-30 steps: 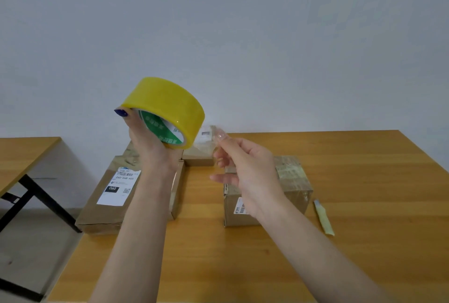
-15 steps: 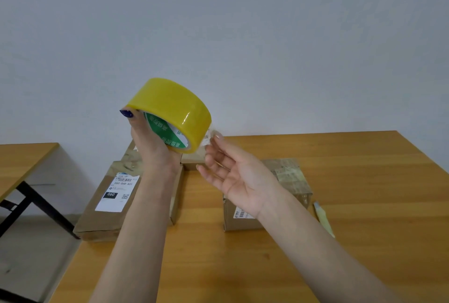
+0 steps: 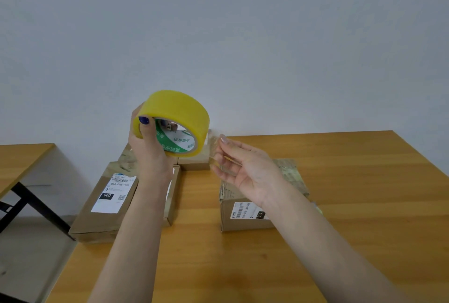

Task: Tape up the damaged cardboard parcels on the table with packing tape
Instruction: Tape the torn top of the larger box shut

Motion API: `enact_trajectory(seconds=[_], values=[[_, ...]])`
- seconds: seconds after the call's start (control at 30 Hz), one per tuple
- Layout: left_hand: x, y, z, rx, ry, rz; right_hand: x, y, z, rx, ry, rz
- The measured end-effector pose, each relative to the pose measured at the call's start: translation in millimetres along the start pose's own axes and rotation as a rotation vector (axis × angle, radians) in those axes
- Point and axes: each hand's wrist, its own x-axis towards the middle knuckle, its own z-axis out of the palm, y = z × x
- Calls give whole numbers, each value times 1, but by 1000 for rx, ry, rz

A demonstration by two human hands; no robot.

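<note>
My left hand (image 3: 145, 149) grips a yellow roll of packing tape (image 3: 177, 108) held up above the table, its green-and-white core facing me. A short clear strip of tape (image 3: 213, 138) is pulled off the roll's right side. My right hand (image 3: 250, 171) holds that strip at its fingertips, palm turned towards me. Below the hands lie a flat cardboard parcel (image 3: 107, 220) with a white label on the left, a small box parcel (image 3: 245, 222) with a crumpled, taped top on the right, and a smaller box (image 3: 194, 164) at the back, partly hidden.
The parcels sit on a wooden table (image 3: 340, 205) against a white wall; the flat parcel overhangs its left edge. A second wooden table (image 3: 21, 159) with black legs stands to the left across a gap. A small pale object (image 3: 318, 208) peeks out behind my right forearm.
The roll has turned so its core faces me more. My right hand opened its pinch, reached back to the roll, and now draws the clear strip out to the right.
</note>
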Motion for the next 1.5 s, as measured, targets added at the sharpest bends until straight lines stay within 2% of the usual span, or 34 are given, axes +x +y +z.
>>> enact_trajectory(seconds=[0.13,0.37,0.43,0.5,0.6,0.77,0.87,1.1,1.27,1.33,1.43,1.5], values=[[-4,-7,-8,113,-149,130,5,-12,-7,-94,60,-36],[4,-18,-29,363,-124,234,10,-46,-28,-159,73,-38],[8,-15,-49,645,-240,279,9,-64,-44,-162,122,-92],[10,-17,-66,968,-438,295,7,-83,-60,-328,129,-92],[3,-26,-76,1005,-506,81,15,-86,-76,-506,116,15],[4,-41,-82,979,-731,-131,32,-68,-89,-683,216,39],[8,-49,-89,957,-749,-181,38,-49,-101,-797,274,58],[22,-59,-89,937,-737,-248,48,-22,-118,-715,374,58],[35,-60,-87,949,-860,-496,55,-28,-118,-803,396,-4],[38,-66,-85,946,-884,-539,61,-30,-117,-856,403,-41],[50,-79,-81,1044,-950,-533,71,-29,-111,-941,464,-122],[62,-87,-83,1237,-1024,-484,72,-31,-107,-1005,534,-185]])
